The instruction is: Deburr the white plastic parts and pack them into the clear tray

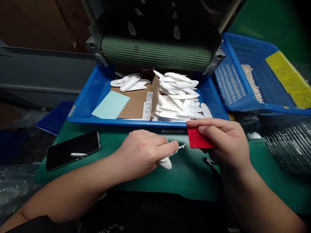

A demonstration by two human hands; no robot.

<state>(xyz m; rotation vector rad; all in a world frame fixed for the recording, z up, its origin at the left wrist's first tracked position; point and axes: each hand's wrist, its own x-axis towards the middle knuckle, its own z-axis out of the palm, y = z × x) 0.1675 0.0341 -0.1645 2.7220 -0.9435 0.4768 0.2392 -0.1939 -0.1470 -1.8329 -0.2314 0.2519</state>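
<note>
My left hand (145,150) is closed around a few white plastic parts (165,163), their rounded ends sticking out below the fingers. A thin, small-toothed edge of white plastic shows past the index finger. Between thumb and fingers, my right hand (223,142) pinches a flat red square (198,137), just in front of the blue bin (116,121). Inside that bin, many long oval white parts (175,94) lie heaped on the right of a cardboard divider (155,94). A smaller pile of white parts (132,82) rests on cardboard at the left, behind a light blue paper (111,105).
Above the bin runs a green conveyor roller (155,53), with more white parts on the dark belt. A phone (73,150) lies on the green table at left. Cutters (209,160) lie near my right wrist. A blue basket (235,81) with small pale pieces stands at right.
</note>
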